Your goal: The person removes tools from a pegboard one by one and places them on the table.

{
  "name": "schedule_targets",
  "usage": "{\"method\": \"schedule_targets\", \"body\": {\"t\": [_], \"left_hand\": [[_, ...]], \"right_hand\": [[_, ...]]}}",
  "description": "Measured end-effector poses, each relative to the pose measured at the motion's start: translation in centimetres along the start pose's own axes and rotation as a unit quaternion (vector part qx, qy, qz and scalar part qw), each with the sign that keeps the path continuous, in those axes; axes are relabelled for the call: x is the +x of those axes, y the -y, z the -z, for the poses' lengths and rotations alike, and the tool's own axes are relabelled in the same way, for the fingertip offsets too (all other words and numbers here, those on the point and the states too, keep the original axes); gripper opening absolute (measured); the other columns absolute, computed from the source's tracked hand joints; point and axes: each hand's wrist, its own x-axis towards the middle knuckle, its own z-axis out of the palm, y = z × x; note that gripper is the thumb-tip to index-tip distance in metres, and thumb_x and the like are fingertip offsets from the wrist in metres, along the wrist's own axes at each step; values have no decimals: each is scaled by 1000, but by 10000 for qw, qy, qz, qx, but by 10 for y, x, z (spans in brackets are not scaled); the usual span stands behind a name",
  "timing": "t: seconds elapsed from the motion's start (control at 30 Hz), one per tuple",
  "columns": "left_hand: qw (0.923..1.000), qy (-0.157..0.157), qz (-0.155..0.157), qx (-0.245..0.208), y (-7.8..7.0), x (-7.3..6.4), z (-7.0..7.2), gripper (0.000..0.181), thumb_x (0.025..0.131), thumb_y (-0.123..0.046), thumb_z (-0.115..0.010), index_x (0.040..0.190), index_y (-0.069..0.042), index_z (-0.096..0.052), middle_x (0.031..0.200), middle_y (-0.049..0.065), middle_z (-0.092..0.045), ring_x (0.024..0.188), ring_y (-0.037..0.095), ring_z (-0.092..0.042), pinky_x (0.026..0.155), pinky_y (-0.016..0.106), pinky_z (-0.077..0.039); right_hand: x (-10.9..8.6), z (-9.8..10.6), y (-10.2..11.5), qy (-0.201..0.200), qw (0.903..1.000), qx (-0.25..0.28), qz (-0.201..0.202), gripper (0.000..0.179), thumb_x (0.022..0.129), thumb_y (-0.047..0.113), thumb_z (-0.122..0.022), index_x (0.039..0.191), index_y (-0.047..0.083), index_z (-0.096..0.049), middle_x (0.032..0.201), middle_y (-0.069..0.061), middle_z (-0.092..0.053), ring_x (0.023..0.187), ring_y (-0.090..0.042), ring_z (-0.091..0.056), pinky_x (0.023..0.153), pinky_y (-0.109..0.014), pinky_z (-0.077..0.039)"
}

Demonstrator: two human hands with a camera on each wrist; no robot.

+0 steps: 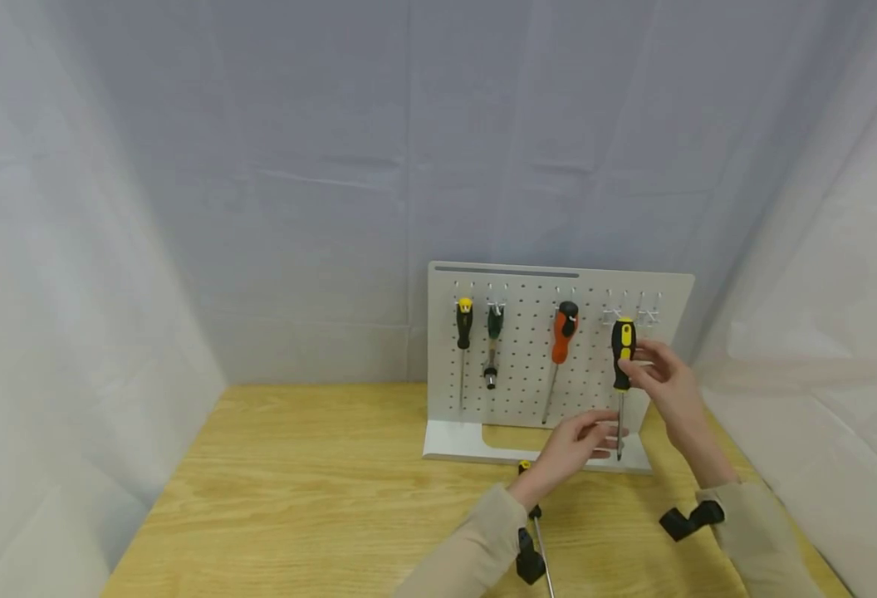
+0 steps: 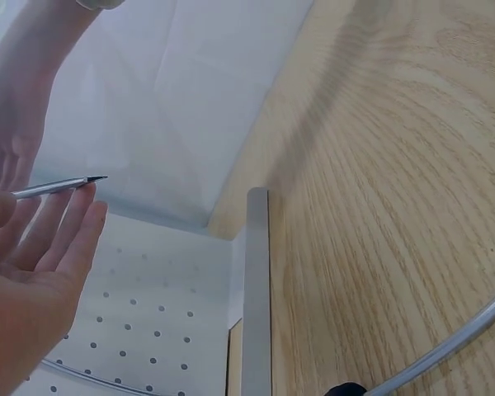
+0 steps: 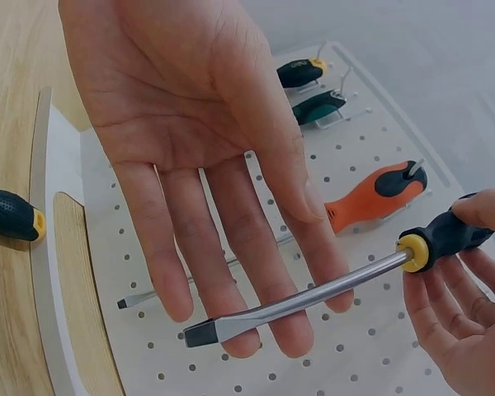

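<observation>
My right hand [image 1: 673,394] pinches the black-and-yellow handle of a flathead screwdriver [image 1: 624,334] between thumb and fingers. It hangs tip down before the right side of a white pegboard [image 1: 521,357], its handle end near the wire hooks [image 1: 648,316]. My left hand [image 3: 181,99] is palm up with fingers extended behind the lower shaft [image 3: 313,294]; whether they touch it, I cannot tell. In the left wrist view the shaft [image 2: 54,188] crosses in front of those fingers. A second black-and-yellow screwdriver [image 1: 535,508] lies on the table, partly hidden by my left wrist.
On the pegboard hang a black-and-yellow screwdriver [image 1: 464,325], a dark green-handled tool [image 1: 494,324] and an orange-and-black screwdriver [image 1: 562,336]. The board's white base [image 1: 449,440] stands on a wooden table [image 1: 296,482]. White cloth [image 1: 319,208] hangs behind and at the sides.
</observation>
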Motion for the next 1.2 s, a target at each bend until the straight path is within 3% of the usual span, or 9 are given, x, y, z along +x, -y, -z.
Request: {"method": "schedule_targets", "body": {"t": [0.13,0.23,0.4,0.47,0.73,0.9,1.07,1.2], "left_hand": [[9998,32,34,-186,1,-5,2,36,110,-15,-46,141,-3,-56,124,16,-70,110,26,-70,90,29,-59],[9991,-16,111,-408,1,-10,3,36,109,-14,-47,141,0,-56,123,17,-70,109,26,-70,93,36,-59],[9976,-283,230,-590,1,-20,7,30,107,-12,-51,133,-1,-61,117,17,-72,105,27,-71,94,45,-58],[9971,-376,255,-610,1,-25,8,28,106,-11,-53,130,0,-62,115,17,-73,103,28,-72,93,42,-59],[9944,-575,409,-785,6,-41,17,28,102,-10,-61,126,5,-62,114,17,-72,106,38,-70,94,49,-57],[9936,-713,401,-776,9,-50,22,27,100,-7,-64,122,9,-62,110,14,-71,99,31,-72,95,54,-56],[9919,-891,427,-793,11,-59,26,26,98,-3,-65,119,12,-62,109,23,-70,97,30,-72,92,52,-58],[9899,-1048,477,-824,14,-68,30,25,97,-1,-65,120,11,-63,111,29,-68,96,32,-72,89,51,-59]], "right_hand": [[-2,-4,0,91,9999,-106,-56,39,99,14,-67,134,3,-53,106,20,-61,92,4,-63,77,-14,-55],[-2,-8,-1,169,9998,-15,-109,38,99,14,-67,132,1,-53,105,21,-63,93,4,-64,77,-15,-56],[-5,-16,-1,343,9989,92,-292,46,100,14,-67,135,-8,-48,104,20,-64,93,3,-64,78,-17,-57],[-7,-20,-1,406,9985,61,-366,50,100,15,-66,138,-10,-46,105,19,-64,94,3,-64,79,-17,-58],[-14,-35,-4,728,9952,128,-643,54,101,18,-64,143,-9,-43,111,14,-62,97,2,-64,83,-19,-57],[-17,-46,-9,836,9933,71,-799,57,101,19,-64,146,-8,-41,121,-3,-65,96,3,-64,85,-19,-56],[-21,-57,-13,1010,9905,32,-936,62,101,21,-64,150,-8,-37,138,-29,-54,97,4,-63,86,-19,-56],[-24,-65,-17,1140,9888,79,-963,65,101,20,-64,152,-7,-34,143,-33,-49,99,5,-62,89,-22,-57]]}}
